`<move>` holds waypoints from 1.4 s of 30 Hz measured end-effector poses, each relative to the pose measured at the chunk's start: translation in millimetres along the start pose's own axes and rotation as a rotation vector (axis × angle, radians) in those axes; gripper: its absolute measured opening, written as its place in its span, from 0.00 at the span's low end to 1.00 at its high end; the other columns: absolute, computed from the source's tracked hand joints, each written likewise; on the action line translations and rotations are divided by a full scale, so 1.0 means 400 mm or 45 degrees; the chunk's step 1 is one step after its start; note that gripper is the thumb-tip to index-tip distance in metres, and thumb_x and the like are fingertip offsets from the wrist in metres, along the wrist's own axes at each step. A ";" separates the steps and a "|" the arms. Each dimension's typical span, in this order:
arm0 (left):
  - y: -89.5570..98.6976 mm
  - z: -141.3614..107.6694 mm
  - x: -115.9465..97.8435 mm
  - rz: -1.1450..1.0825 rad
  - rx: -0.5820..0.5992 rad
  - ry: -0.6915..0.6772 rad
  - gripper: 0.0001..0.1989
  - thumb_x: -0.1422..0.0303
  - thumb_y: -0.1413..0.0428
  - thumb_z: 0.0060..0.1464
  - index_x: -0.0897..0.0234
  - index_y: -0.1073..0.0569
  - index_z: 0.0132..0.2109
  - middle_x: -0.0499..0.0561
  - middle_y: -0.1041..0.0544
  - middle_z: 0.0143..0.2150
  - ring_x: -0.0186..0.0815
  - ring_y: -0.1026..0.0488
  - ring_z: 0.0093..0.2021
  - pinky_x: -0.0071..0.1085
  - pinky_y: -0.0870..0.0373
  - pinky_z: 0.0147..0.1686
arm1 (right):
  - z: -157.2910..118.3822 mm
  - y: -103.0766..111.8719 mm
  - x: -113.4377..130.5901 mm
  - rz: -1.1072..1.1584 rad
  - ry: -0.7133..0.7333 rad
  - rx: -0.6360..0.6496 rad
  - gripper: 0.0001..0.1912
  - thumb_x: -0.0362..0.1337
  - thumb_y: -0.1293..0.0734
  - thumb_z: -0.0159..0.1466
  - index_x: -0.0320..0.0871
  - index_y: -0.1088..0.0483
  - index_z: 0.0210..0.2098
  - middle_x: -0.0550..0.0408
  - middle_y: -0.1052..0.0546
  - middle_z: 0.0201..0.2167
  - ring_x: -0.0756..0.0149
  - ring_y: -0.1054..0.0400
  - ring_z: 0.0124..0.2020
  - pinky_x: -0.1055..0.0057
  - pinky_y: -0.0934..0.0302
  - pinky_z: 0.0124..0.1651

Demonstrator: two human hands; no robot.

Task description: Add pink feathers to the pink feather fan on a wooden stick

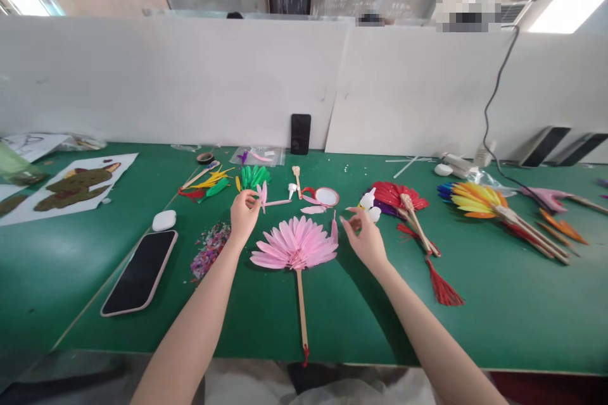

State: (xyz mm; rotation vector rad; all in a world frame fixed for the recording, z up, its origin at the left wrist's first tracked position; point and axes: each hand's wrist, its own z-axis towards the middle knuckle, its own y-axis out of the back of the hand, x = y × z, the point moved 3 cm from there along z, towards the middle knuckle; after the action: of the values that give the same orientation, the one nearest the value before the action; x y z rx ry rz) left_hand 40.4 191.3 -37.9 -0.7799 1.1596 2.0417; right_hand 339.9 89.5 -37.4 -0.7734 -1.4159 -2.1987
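Observation:
A pink feather fan (295,243) with a wooden handle (301,310) lies on the green table, between my forearms. My left hand (246,212), up and to the left of the fan, pinches a small pink feather (263,195). To the right of the fan my right hand (363,234) is raised with thumb and fingers apart, nothing between their tips. Just behind that hand is a white glue bottle (368,199), partly hidden by its fingers. A pink tassel (334,231) lies at the fan's right edge. Loose pink feathers (313,209) rest beyond the fan near a round white piece (327,197).
A phone (141,272) and white case (164,220) lie left, beside colourful bits (209,252). Red (396,195) and yellow (470,199) feather fans lie right. Green feathers (255,177) sit behind my left hand. A black phone (301,134) leans on the white partition (213,82).

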 end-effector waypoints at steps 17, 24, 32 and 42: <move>-0.001 -0.011 0.017 0.118 0.054 -0.031 0.06 0.66 0.50 0.54 0.62 0.31 0.36 0.48 0.26 0.25 0.35 0.28 0.26 0.29 0.33 0.30 | 0.069 -0.090 0.016 -0.572 0.046 0.332 0.22 0.33 0.45 0.67 0.38 0.48 0.60 0.47 0.22 0.31 0.57 0.25 0.30 0.71 0.44 0.25; -0.001 -0.009 0.009 0.109 0.081 -0.039 0.07 0.64 0.51 0.54 0.61 0.31 0.36 0.48 0.26 0.24 0.37 0.27 0.26 0.31 0.33 0.32 | 0.069 -0.073 0.024 -0.520 0.068 0.235 0.23 0.34 0.45 0.66 0.38 0.49 0.60 0.49 0.22 0.32 0.60 0.26 0.29 0.73 0.44 0.24; 0.011 -0.009 0.000 0.121 0.050 -0.018 0.07 0.63 0.51 0.53 0.60 0.32 0.37 0.48 0.25 0.24 0.38 0.27 0.26 0.32 0.34 0.32 | 0.065 -0.018 0.064 -0.315 0.262 -0.065 0.16 0.35 0.48 0.67 0.40 0.36 0.51 0.48 0.23 0.35 0.61 0.28 0.35 0.71 0.39 0.34; 0.018 -0.011 -0.005 0.107 0.051 0.021 0.07 0.65 0.51 0.54 0.60 0.32 0.39 0.47 0.25 0.24 0.38 0.27 0.27 0.31 0.33 0.33 | 0.057 -0.019 0.067 -0.199 0.268 -0.167 0.17 0.42 0.46 0.66 0.39 0.37 0.48 0.53 0.27 0.25 0.64 0.31 0.25 0.73 0.44 0.25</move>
State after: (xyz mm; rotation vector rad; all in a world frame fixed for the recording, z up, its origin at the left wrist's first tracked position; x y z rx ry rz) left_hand 36.7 184.0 -34.9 -0.7407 1.2581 2.0772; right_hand 320.3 112.4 -17.7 -0.4688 -1.2760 -2.4306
